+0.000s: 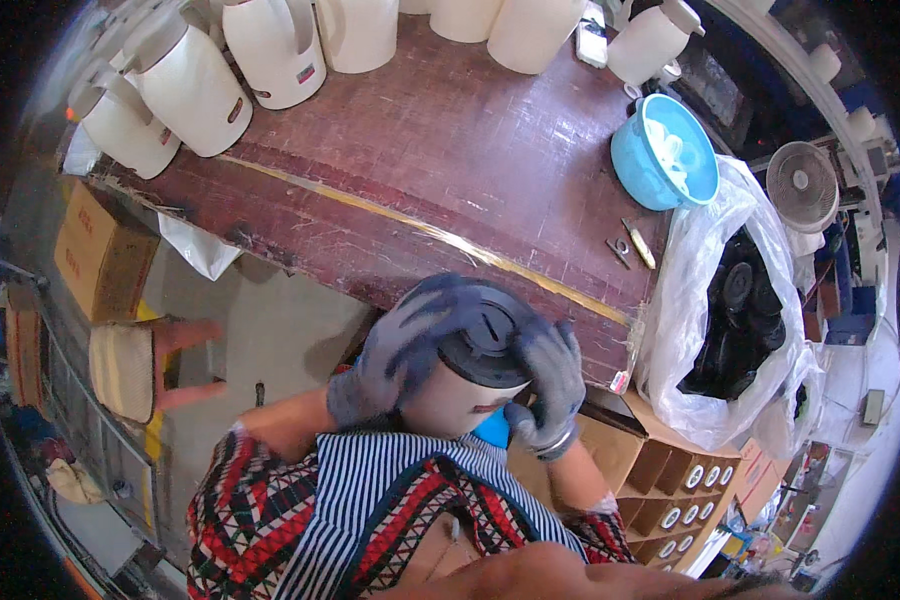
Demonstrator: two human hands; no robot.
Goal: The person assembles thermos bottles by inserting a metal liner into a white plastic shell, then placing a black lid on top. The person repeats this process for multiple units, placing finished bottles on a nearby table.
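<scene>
Against my chest, at the table's near edge, stands a pale thermos jug [435,402]. A round black cap [488,332] with a dark slot across its middle covers the end that faces up. My left hand [402,340], in a grey glove and slightly smeared by motion, grips the cap's left rim, its fingers curled over the top. On the opposite side my right hand [552,385], also gloved, wraps the cap's edge and the jug's side. The jug's lower part is hidden behind my striped collar.
Several finished-looking pale jugs [195,90] line the far edge of the dark red table [390,150]. At right are a blue basin [630,160] of white parts, a small knife-like tool [638,245], a plastic bag [675,330] of black caps and a divided carton [650,475]. A stool [122,370] stands left.
</scene>
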